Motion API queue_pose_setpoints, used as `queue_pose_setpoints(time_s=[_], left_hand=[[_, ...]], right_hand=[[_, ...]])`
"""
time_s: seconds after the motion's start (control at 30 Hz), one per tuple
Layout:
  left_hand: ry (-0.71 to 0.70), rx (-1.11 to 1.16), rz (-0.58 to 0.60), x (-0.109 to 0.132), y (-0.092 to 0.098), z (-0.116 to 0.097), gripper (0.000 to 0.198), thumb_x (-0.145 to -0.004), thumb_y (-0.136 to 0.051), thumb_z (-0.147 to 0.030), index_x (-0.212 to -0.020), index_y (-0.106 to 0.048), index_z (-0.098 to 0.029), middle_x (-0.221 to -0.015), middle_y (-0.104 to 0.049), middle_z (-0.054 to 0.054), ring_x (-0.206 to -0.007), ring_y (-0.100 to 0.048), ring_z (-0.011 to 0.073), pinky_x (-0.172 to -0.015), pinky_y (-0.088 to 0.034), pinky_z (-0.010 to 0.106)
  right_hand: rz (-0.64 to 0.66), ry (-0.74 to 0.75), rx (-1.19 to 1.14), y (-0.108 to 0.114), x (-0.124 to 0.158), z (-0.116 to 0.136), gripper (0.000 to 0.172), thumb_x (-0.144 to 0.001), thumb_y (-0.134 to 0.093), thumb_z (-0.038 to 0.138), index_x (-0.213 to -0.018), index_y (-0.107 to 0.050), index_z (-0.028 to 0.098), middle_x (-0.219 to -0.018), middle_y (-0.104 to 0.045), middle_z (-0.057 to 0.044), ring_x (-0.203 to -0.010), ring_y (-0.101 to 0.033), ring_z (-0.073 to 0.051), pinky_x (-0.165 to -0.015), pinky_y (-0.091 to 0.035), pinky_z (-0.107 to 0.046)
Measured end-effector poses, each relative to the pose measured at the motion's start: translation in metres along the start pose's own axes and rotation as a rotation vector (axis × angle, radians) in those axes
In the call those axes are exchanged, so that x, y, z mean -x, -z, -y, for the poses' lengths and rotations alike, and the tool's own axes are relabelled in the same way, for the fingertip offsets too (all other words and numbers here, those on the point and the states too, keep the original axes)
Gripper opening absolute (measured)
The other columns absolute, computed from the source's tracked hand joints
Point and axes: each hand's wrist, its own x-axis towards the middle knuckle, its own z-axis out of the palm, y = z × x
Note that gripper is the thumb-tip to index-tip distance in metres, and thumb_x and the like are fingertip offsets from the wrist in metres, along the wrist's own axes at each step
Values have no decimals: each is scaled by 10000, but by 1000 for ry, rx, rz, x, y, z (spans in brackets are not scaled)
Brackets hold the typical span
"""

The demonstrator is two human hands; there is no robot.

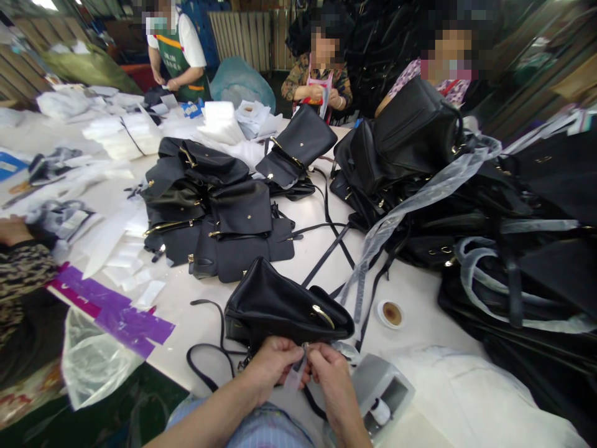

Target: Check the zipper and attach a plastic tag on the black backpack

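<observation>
A black handbag (275,298) with a gold zip lies tilted on the table just beyond my hands. My left hand (275,364) is closed, its thumb and fingers pinching a translucent plastic strip (293,379) that hangs down between the hands. Close against it, my right hand (329,367) is closed too, its thumb and fingers pinched together at the strip's upper end. A small shiny bit shows between the fingertips, too small to name. A thin black strap (203,348) loops over the table to the left of the bag.
More black bags (237,208) lie beyond, with a high pile (410,130) at right. A grey box (385,389) with a small bottle and a round dish (390,314) of brown stuff stand at right. White paper stacks (124,137) sit far left. Several people work around the table.
</observation>
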Motion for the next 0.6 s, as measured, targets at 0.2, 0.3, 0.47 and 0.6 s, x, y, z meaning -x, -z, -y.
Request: queue_pose_setpoints(time_s=[0.2, 0.3, 0.47, 0.6], left_hand=[[23, -35, -13, 0, -1, -3, 587, -453, -799, -624, -707, -543, -160, -637, -679, 60, -569, -634, 174, -560, -497, 293], [-2, -82, 10, 5, -1, -6, 535, -522, -751, -609, -736, -599, -143, -660, -684, 65, -629, -656, 195, -579, -495, 295], [-12, -202, 8, 7, 4, -8, 316, -500, -742, -383, -663, -609, -147, -636, -672, 44, -646, -655, 198, -546, -453, 255], [-53, -228, -53, 1, 8, -1, 246, -512, -705, -340, -611, -565, -164, -578, -651, 38, -537, -604, 173, -500, -418, 257]], right_hand=[[4, 35, -22, 1, -5, -14, 157, -639, -614, 336, -559, -582, 205, -495, -514, 37, -509, -434, -141, -519, -348, -260], [-30, 47, -13, 1, -4, -13, 185, -660, -606, 354, -557, -565, 206, -503, -513, 36, -517, -447, -144, -530, -365, -261], [-3, 58, -9, 0, 3, -5, 205, -664, -590, 358, -529, -542, 211, -486, -466, 40, -502, -420, -141, -512, -341, -259], [49, 43, -16, -1, 7, -5, 240, -673, -608, 397, -540, -547, 206, -478, -437, 46, -511, -391, -135, -532, -332, -259]])
